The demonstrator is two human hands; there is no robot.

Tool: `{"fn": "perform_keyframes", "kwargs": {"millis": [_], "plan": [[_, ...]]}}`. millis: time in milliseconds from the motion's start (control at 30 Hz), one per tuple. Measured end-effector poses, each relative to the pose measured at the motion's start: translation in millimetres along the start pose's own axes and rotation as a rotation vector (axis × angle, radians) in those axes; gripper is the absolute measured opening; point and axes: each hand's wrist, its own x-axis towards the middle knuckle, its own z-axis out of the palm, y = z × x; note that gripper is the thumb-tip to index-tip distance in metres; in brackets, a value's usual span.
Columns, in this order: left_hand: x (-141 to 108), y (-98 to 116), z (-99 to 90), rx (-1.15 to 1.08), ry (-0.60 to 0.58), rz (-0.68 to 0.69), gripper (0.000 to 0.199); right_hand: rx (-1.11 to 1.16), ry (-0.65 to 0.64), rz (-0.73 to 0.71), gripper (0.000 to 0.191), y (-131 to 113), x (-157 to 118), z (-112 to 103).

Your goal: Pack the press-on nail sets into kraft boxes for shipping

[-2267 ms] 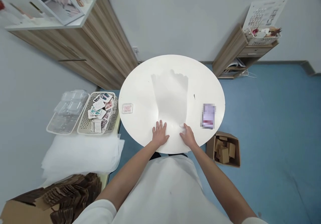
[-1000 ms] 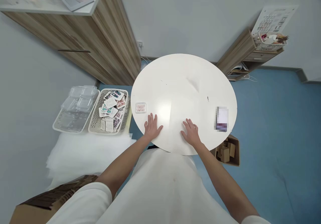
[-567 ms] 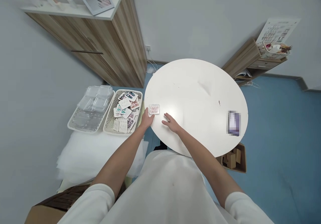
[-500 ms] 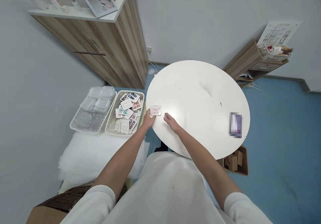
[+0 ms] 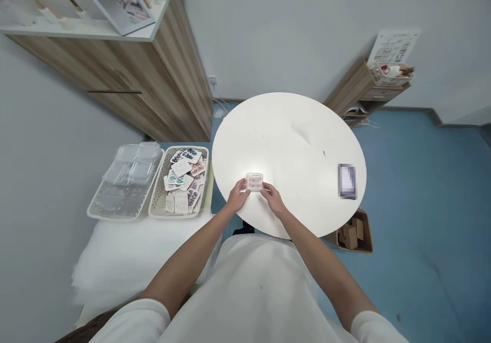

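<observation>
A small clear plastic box (image 5: 255, 180) with pink press-on nails inside is at the near left part of the round white table (image 5: 291, 128). My left hand (image 5: 238, 195) grips its left side, thumb at the near edge and fingers along the side. On the opposite side, my right hand (image 5: 272, 197) holds the right edge between thumb and fingers. The box looks closed; whether it rests on the tabletop or is slightly lifted I cannot tell.
Left of the table, one white basket (image 5: 152, 199) holds several cards of coloured nails, another (image 5: 92, 211) clear plastic boxes. White sheeting (image 5: 141, 251) lies before them. A blurred purple object (image 5: 347, 181) sits at the table's right; below is a carton (image 5: 366, 235). A wooden cabinet (image 5: 180, 77) stands behind.
The box has moved rightward along the table with my left hand. My right hand, apart from it before, has come to its right side. The whole view has shifted a little.
</observation>
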Motion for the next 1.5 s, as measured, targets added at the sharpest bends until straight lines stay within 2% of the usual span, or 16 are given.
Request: {"fn": "perform_keyframes", "kwargs": {"millis": [133,300,400,533,633,800,933,1033,1100,1233,1333,1400,1433,1500], "plan": [[-14,16,44.5,-0.012,-0.169,0.075,0.054,-0.107,0.191,-0.048,0.047,28,-31,-38],[-31,32,100.0,-0.001,-0.326,0.089,0.053,-0.193,0.330,-0.066,0.040,64,-60,-86],[-38,37,124.1,0.020,-0.370,0.070,0.055,-0.252,0.343,-0.060,0.039,77,-70,-108],[-43,40,142.3,0.129,-0.346,0.037,0.055,-0.339,0.255,-0.074,0.037,88,-73,-122],[-46,39,148.3,0.259,-0.285,0.038,0.055,-0.388,0.190,-0.110,0.038,92,-71,-129],[-57,35,149.9,0.511,-0.147,0.159,0.055,-0.587,0.045,-0.238,0.032,96,-73,-148],[-67,31,148.7,0.699,-0.132,0.190,0.050,-0.872,-0.150,-0.384,0.027,103,-77,-165],[-73,32,149.4,0.804,-0.145,0.177,0.048,-1.008,-0.202,-0.465,0.017,109,-75,-168],[-75,32,150.0,0.853,-0.152,0.177,0.049,-1.065,-0.209,-0.480,0.021,111,-72,-166],[-75,32,146.7,0.904,-0.155,0.224,0.040,-1.034,-0.182,-0.411,0.024,106,-67,-163],[-71,29,140.0,0.914,-0.151,0.250,0.026,-0.906,-0.196,-0.338,0.023,97,-67,-169],[-67,27,135.0,0.902,-0.135,0.237,0.025,-0.832,-0.226,-0.352,0.018,93,-68,-177],[-66,26,132.6,0.887,-0.131,0.233,0.025,-0.813,-0.230,-0.374,0.021,91,-69,-180],[-63,25,127.7,0.841,-0.142,0.246,0.024,-0.811,-0.218,-0.412,0.044,91,-72,-187]]}}
